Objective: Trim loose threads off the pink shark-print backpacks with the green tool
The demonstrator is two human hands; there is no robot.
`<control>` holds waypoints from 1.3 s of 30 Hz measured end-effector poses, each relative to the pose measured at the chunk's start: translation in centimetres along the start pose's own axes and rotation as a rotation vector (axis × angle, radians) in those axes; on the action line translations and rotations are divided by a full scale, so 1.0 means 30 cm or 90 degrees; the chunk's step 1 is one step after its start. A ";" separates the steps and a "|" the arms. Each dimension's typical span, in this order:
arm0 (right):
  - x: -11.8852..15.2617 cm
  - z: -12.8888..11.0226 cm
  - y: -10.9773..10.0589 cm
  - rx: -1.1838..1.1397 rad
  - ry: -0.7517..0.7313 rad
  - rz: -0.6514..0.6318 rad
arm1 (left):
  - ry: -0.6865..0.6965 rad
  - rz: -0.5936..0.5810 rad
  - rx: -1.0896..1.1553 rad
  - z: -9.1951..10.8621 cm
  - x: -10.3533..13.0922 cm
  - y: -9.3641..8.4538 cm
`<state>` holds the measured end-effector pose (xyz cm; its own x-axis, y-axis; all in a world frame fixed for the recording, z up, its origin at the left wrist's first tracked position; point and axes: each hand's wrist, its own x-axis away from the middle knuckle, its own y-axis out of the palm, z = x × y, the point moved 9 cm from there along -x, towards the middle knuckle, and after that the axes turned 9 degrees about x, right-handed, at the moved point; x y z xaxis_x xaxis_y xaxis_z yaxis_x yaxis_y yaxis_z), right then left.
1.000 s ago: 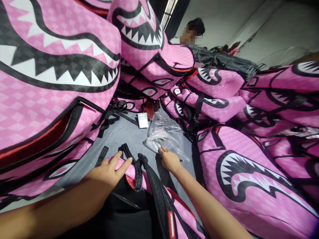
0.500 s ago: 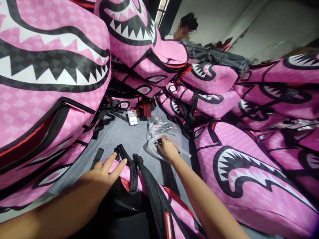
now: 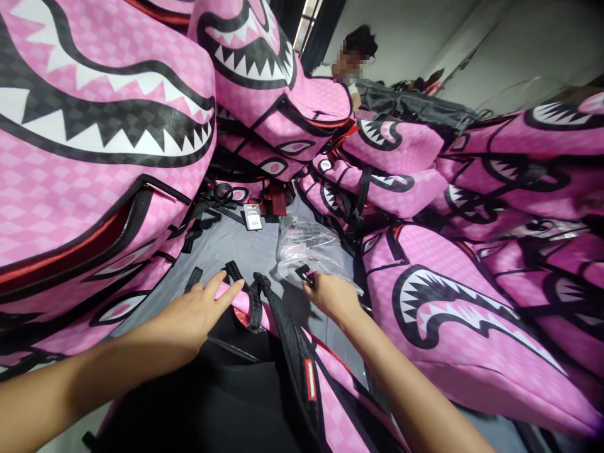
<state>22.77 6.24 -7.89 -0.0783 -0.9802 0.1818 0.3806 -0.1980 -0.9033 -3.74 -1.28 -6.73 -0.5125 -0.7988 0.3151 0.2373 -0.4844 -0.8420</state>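
Note:
A backpack [image 3: 340, 371] in pink and black lies in front of me, its black back panel and strap turned toward me. My left hand [image 3: 207, 305] rests on its top edge beside the black carry loop, fingers spread. Just past the backpack, my right hand [image 3: 333, 292] is closed on a small black piece [image 3: 303, 272] with a spot of pink, too small to name. Behind the right fingers lies a crumpled clear plastic bag [image 3: 302, 242] on the grey table cover [image 3: 221, 236].
Pink shark-mouth backpacks [image 3: 136, 119] are piled high on the left. More backpacks [image 3: 472, 302] are stacked on the right. A white hang tag [image 3: 253, 218] lies toward the back. Another person [image 3: 356, 53] is beyond the piles.
My right hand has come out of the plastic bag toward me and a little right, with the small black piece in its fingers. My left hand stays on the backpack.

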 end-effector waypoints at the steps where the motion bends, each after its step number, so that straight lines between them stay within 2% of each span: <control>1: 0.058 0.015 -0.042 -0.002 0.008 0.018 | -0.004 -0.004 0.022 -0.006 0.006 -0.002; 2: 0.120 0.023 -0.092 -0.008 0.008 0.055 | -0.005 -0.002 0.047 -0.006 0.015 -0.007; 4: 0.259 0.007 -0.214 -0.032 -0.039 0.197 | 0.018 0.043 0.110 0.017 0.042 -0.037; 5: 0.340 -0.017 -0.280 -0.045 -0.081 0.293 | 0.037 0.094 0.145 0.039 0.064 -0.065; 7: 0.508 -0.081 -0.390 -0.057 -0.175 0.479 | 0.093 0.244 0.221 0.098 0.130 -0.141; 8: 0.584 -0.113 -0.427 -0.058 -0.212 0.551 | 0.129 0.315 0.268 0.132 0.171 -0.173; 9: 0.647 -0.143 -0.455 -0.059 -0.240 0.604 | 0.161 0.352 0.319 0.165 0.206 -0.187; 12: 0.766 -0.210 -0.498 -0.086 -0.299 0.664 | 0.237 0.313 0.418 0.252 0.265 -0.151; 14: 0.805 -0.219 -0.510 -0.168 -0.336 0.649 | 0.307 0.355 0.371 0.286 0.316 -0.140; 16: 0.828 -0.200 -0.515 -0.296 -0.370 0.613 | 0.397 0.468 0.281 0.300 0.391 -0.148; 18: 0.849 -0.183 -0.515 -0.397 -0.394 0.578 | 0.459 0.534 0.224 0.300 0.450 -0.141; 23: 0.903 -0.232 -0.496 -0.442 -0.459 0.488 | 0.502 0.562 0.193 0.296 0.516 -0.113; 25: 0.904 -0.247 -0.481 -0.425 -0.452 0.466 | 0.512 0.555 0.194 0.283 0.533 -0.099; 27: 0.880 -0.233 -0.467 -0.405 -0.393 0.477 | 0.437 0.552 0.195 0.220 0.525 -0.085; 28: 0.860 -0.222 -0.460 -0.404 -0.360 0.484 | 0.357 0.554 0.196 0.165 0.512 -0.078; 30: 0.810 -0.217 -0.441 -0.416 -0.324 0.479 | 0.141 0.541 0.208 0.023 0.476 -0.047; 32: 0.756 -0.244 -0.423 -0.411 -0.321 0.460 | -0.032 0.464 0.246 -0.098 0.436 0.019; 33: 0.728 -0.264 -0.416 -0.397 -0.315 0.446 | -0.079 0.414 0.273 -0.134 0.418 0.060; 35: 0.664 -0.315 -0.390 -0.356 -0.298 0.366 | -0.122 0.342 0.323 -0.169 0.393 0.131; 36: 0.630 -0.344 -0.368 -0.335 -0.291 0.293 | -0.128 0.333 0.339 -0.175 0.389 0.154; 39: 0.570 -0.435 -0.297 -0.257 -0.315 0.071 | -0.115 0.363 0.343 -0.183 0.399 0.191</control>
<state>6.01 -8.73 -1.80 0.4118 -0.8990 0.1493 -0.0226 -0.1738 -0.9845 -13.04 -11.65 -10.18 -0.0611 -0.9981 0.0050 0.8115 -0.0525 -0.5819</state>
